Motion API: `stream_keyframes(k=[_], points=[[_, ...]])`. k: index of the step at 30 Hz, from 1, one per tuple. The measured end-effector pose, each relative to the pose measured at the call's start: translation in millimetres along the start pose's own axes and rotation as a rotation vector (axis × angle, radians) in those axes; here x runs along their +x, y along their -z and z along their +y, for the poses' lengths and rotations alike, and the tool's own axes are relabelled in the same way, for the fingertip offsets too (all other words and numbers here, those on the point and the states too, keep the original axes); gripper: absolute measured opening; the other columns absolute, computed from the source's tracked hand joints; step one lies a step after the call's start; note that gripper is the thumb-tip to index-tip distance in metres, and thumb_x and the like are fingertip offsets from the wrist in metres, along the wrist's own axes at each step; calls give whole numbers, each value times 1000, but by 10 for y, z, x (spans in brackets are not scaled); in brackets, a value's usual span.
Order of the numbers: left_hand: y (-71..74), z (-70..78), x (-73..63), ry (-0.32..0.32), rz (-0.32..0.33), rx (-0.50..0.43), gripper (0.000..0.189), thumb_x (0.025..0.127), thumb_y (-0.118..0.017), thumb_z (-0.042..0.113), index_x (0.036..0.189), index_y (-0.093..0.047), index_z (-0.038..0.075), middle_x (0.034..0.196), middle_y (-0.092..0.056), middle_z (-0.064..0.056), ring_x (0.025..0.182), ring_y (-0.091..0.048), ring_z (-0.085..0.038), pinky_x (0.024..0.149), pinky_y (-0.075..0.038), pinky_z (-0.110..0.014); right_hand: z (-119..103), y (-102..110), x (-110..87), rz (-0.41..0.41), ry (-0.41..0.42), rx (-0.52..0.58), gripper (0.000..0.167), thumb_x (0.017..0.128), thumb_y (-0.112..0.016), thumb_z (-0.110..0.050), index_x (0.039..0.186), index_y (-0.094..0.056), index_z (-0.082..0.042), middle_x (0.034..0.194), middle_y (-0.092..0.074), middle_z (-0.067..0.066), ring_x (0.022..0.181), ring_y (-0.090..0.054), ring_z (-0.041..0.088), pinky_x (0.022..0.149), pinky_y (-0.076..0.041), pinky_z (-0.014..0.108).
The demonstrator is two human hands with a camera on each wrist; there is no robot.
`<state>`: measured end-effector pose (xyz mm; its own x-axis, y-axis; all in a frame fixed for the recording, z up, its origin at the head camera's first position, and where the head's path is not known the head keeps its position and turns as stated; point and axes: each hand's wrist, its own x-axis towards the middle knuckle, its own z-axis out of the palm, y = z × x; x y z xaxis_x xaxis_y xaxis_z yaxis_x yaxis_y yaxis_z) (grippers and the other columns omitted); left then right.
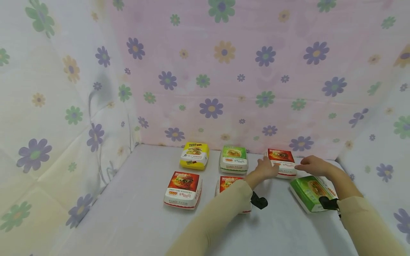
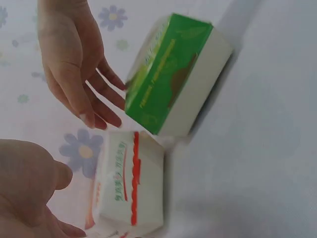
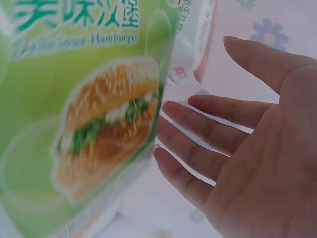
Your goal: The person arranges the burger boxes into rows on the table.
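Note:
A red-and-white hamburger box (image 1: 283,160) stands at the right end of the back row, between my two hands. My left hand (image 1: 266,169) is at its left side with fingers spread; whether they touch it I cannot tell. On the other side, my right hand (image 1: 315,166) hovers with loosely extended fingers and holds nothing. Below that hand, a green hamburger box (image 1: 310,192) sits turned at an angle. The right wrist view shows the printed burger on the green box (image 3: 84,124) close to the fingertips of the open right hand (image 3: 257,158).
A yellow box (image 1: 194,156) and another green box (image 1: 234,160) stand in the back row. Nearer are two more red-and-white boxes, one at left (image 1: 183,190) and one partly behind my left sleeve (image 1: 224,183). Flowered cloth (image 1: 211,89) surrounds the white table (image 1: 134,213).

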<state>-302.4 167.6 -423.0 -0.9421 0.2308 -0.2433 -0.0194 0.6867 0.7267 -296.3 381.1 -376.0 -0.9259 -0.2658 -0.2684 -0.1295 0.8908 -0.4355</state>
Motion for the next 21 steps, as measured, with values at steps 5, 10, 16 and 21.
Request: stream_keyframes(k=[5,10,16,21], points=[[24,-23,-150,-36,-48,45,74,103,-55,47,159,-30,6,160,-32,-13,141,-45,-25,111,-43,-39,-4,-15,-143,32,17,-39,61,102,-61,-33,128,-51,21,123,-60,38,113,-58,52,90,-52,60],[-38,-77,-344,-101,-132,-8,76,102,-58,47,160,-28,8,164,-29,-10,142,-43,-24,108,-46,-41,99,-50,-298,66,19,-43,58,102,-61,-31,130,-52,19,124,-59,39,114,-57,55,89,-52,62],[-196,-130,-552,-167,-183,-4,74,102,-59,47,159,-32,8,160,-35,-7,144,-41,-17,111,-44,-36,275,-105,-452,103,21,-32,56,104,-58,-30,132,-51,18,129,-54,43,112,-57,57,87,-52,63],[-447,-124,-589,-151,-163,-9,70,101,-60,50,156,-39,11,156,-43,-2,141,-44,-14,108,-46,-34,451,-186,-573,126,-14,1,64,107,-53,-34,137,-42,21,134,-45,48,115,-52,63,85,-52,64]])
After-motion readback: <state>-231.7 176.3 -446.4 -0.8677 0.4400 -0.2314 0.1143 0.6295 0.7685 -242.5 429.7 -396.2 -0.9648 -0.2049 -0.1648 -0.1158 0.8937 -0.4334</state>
